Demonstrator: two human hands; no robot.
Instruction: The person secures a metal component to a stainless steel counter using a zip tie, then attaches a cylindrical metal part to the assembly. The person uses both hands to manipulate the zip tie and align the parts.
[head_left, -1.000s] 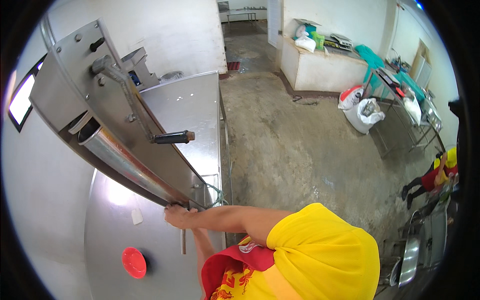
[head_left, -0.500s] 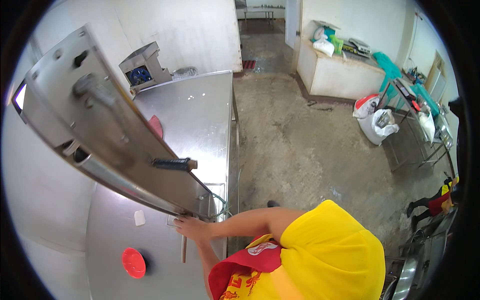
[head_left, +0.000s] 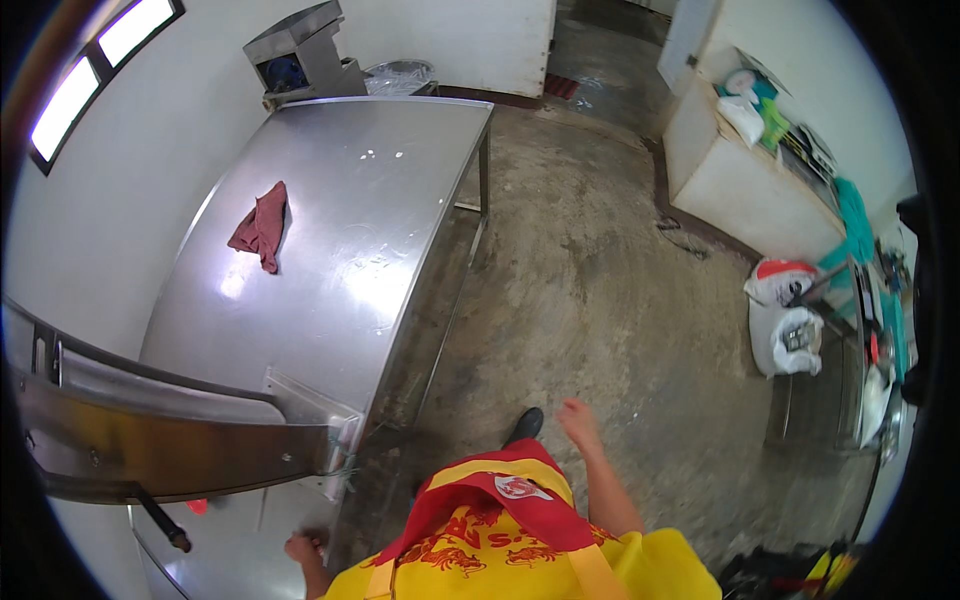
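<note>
My left hand (head_left: 305, 547) is low beside the near edge of the steel table (head_left: 330, 190), with its fingers curled in. What lies inside those fingers, if anything, is hidden. My right hand (head_left: 578, 422) hangs over the concrete floor, its fingers loosely closed and nothing visible in them. A tall stainless steel machine (head_left: 190, 455) with a black handle (head_left: 160, 520) stands at the left, nearest to my left hand. Behind it shows a sliver of a red bowl (head_left: 197, 507). A crumpled maroon cloth (head_left: 262, 228) lies farther up on the tabletop.
A smaller metal machine (head_left: 300, 60) stands at the table's far end. To the right are a white counter (head_left: 750, 175) with bags and scales, white sacks (head_left: 785, 330) on the floor and a metal rack (head_left: 825, 400). A doorway (head_left: 610, 60) opens at the back.
Both hands have come away from the steel machine, and the right has swung out over the floor. My view has turned and shifted, bringing the whole maroon cloth into sight and hiding most of the bowl.
</note>
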